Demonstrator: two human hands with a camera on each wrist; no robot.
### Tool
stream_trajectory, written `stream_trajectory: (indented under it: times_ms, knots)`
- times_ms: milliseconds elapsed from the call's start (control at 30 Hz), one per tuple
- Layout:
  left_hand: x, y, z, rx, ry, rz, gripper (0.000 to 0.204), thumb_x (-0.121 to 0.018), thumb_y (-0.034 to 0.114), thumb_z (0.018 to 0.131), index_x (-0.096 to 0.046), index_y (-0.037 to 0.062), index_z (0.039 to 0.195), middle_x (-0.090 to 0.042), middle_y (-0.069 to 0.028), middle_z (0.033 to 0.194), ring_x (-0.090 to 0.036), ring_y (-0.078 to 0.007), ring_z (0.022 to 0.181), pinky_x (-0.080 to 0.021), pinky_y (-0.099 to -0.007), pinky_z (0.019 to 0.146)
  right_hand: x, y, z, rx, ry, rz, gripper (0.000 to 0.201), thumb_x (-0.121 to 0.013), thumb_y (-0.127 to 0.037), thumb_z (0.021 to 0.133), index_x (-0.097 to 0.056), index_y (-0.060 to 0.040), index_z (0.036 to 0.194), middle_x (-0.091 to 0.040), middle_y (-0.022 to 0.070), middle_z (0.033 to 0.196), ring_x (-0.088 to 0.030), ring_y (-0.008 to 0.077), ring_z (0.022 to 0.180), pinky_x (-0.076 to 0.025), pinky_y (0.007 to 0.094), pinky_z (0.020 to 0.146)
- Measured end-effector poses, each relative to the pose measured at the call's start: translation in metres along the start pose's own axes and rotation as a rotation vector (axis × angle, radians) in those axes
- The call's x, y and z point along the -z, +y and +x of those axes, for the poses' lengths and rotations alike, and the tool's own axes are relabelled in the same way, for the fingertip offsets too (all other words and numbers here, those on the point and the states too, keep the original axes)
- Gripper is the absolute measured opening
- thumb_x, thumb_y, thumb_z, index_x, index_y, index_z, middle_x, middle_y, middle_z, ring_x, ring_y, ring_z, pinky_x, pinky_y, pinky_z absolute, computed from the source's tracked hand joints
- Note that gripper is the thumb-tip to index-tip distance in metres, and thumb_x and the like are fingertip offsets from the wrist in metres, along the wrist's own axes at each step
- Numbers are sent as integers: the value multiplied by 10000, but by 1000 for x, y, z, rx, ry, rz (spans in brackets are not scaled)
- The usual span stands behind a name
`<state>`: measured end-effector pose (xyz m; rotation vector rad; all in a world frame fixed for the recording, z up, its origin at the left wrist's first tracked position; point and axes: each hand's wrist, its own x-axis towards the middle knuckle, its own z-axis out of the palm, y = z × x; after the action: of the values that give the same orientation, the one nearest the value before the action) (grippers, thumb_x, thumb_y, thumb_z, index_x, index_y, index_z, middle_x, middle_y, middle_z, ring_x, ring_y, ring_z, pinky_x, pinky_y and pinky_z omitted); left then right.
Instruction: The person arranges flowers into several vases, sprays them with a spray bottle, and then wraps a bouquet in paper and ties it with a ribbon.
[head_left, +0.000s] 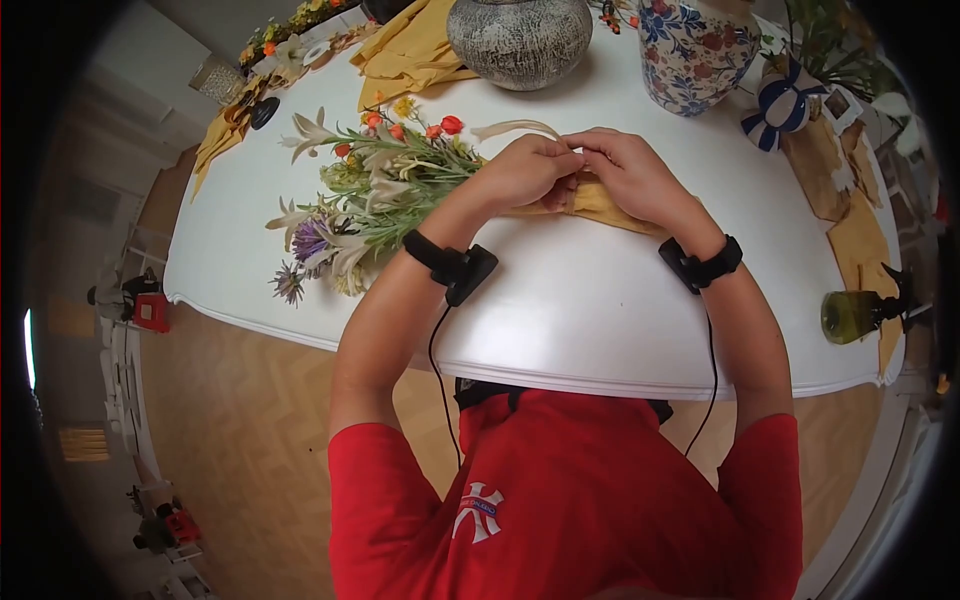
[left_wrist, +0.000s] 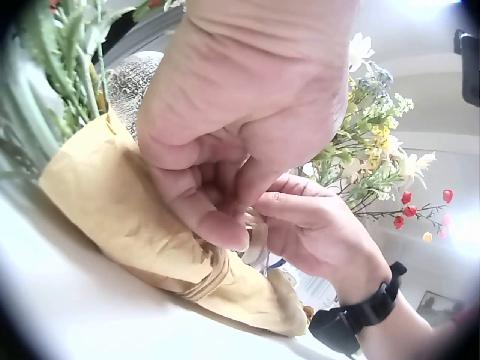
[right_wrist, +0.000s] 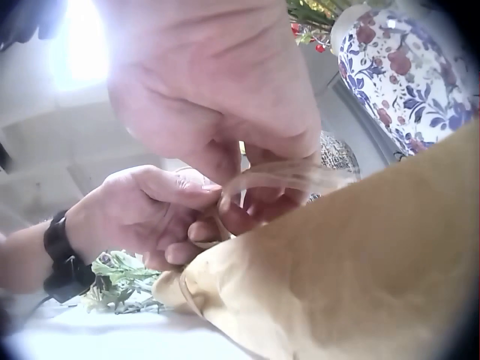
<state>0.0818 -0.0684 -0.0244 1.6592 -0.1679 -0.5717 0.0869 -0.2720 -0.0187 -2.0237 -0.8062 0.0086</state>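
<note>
Fingers of the left hand and right hand pinch a pale ribbon between them, close over the paper wrap; should either hold slacken, the ribbon could well slip free. Beyond them the flowers lie on the counter, heads toward its left edge, and too hard a tug might crease the paper or drag them askew.
</note>
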Motion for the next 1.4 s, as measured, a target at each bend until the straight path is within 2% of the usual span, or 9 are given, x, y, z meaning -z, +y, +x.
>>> stream_trajectory:
  times_ms: [167,367,667,767,867,967,1133,1233,1400]
  knots:
    - [-5,-5,3,-71,115,-113,256,-645,204,1031,-666,-13,899,-681,-49,797,-634,-107,630,-539,-260,554,-1,0,-5,-47,-16,-24,331,-485,-95,997,-683,13,1239,-740,200,1089,-704,348,1009,-530,391,927]
    - [-7,1,-5,-79,187,-28,213,-661,152,1019,-593,-5,1147,-715,-50,911,-677,-99,795,-555,-233,696,4,6,-2,-187,-105,147,287,-544,-121,1002,-717,18,1184,-765,144,1018,-717,246,933,-533,346,897]
    - [-7,7,-11,-82,243,-11,298,-726,149,977,-557,-11,1164,-748,-77,858,-676,-96,650,-500,-221,527,6,20,0,-191,-101,94,253,-713,-240,951,-786,-18,1048,-769,151,1009,-727,232,903,-547,350,872]
    - [-11,13,-17,-76,259,127,331,-767,206,938,-602,-4,1135,-758,-86,861,-702,-136,669,-532,-272,567,3,22,-1,-163,-52,33,259,-727,-264,939,-793,-32,1033,-764,157,1007,-730,260,913,-554,361,868]
    - [-27,25,-35,-238,531,798,353,-798,258,876,-653,-3,1064,-760,-110,854,-732,-220,686,-566,-342,647,3,19,-1,-169,-23,-17,266,-734,-276,930,-792,-36,1032,-760,158,1016,-731,281,924,-559,369,871]
    - [-36,25,-37,-302,585,969,360,-795,281,835,-696,14,1054,-763,-129,894,-748,-307,756,-581,-400,740,3,19,-1,-185,-9,-22,260,-732,-269,925,-791,-40,1033,-757,155,1029,-728,287,923,-561,375,868]
    - [-37,11,-32,-454,576,997,263,-746,236,845,-763,55,1036,-761,-147,954,-732,-364,814,-581,-432,771,5,10,-6,-50,13,-115,195,-712,-173,946,-768,5,1004,-713,103,984,-681,230,853,-532,347,802]
    - [-38,11,-30,-470,571,1049,237,-727,236,846,-784,60,995,-756,-166,955,-724,-377,809,-581,-443,772,9,3,-9,93,26,-222,192,-696,-199,936,-784,-39,994,-709,137,988,-684,342,859,-545,420,817]
    - [-35,7,-25,-453,539,1032,236,-694,245,873,-785,45,958,-741,-183,908,-711,-370,775,-565,-447,740,10,-6,-14,107,41,-317,161,-687,-178,937,-785,-53,966,-691,126,969,-677,341,865,-544,430,805]
